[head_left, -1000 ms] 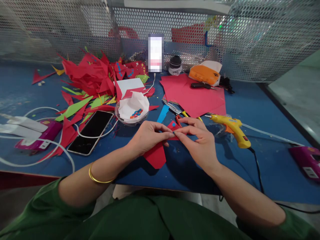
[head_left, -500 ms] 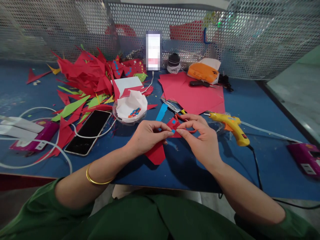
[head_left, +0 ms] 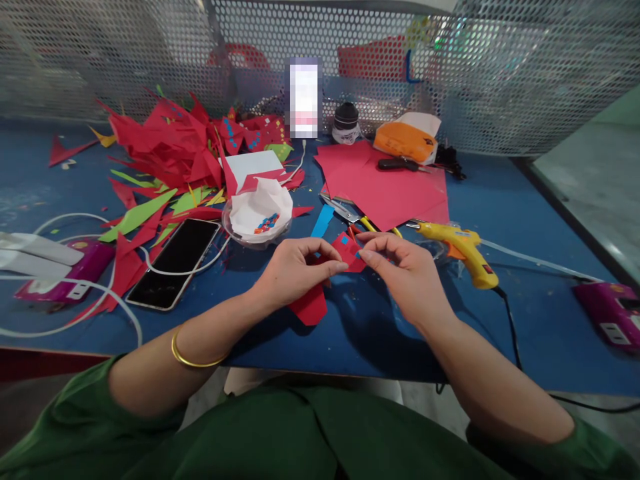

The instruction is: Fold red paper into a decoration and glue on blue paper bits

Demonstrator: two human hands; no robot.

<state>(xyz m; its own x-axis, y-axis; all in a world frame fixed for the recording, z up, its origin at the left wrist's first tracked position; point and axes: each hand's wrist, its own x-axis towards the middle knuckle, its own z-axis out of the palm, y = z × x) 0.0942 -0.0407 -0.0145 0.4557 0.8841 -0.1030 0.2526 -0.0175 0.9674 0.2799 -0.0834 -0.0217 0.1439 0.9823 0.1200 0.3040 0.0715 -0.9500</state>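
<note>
My left hand [head_left: 299,272] pinches a cut piece of red paper [head_left: 310,308] between thumb and fingers. Its lower flap hangs below the palm, and the far end shows past the fingertips. A blue square [head_left: 345,241] sits on that far end. My right hand [head_left: 407,277] is closed in a pinch at the paper's right edge, with a small blue paper piece [head_left: 358,254] at its fingertips. Scissors [head_left: 345,211] lie just beyond, their handles partly hidden by my right hand. A blue paper strip [head_left: 323,221] lies beside them.
Left of centre stands a paper-lined bowl [head_left: 257,210] with small coloured bits. A phone [head_left: 175,263], cables and red scraps [head_left: 165,143] lie further left. To the right are a yellow glue gun [head_left: 457,247], red sheets [head_left: 390,187] and a purple power strip [head_left: 607,313].
My right hand's fingertips have drawn back to the right, away from my left fingertips, and a small blue piece shows at them. My left hand keeps its hold on the red paper.
</note>
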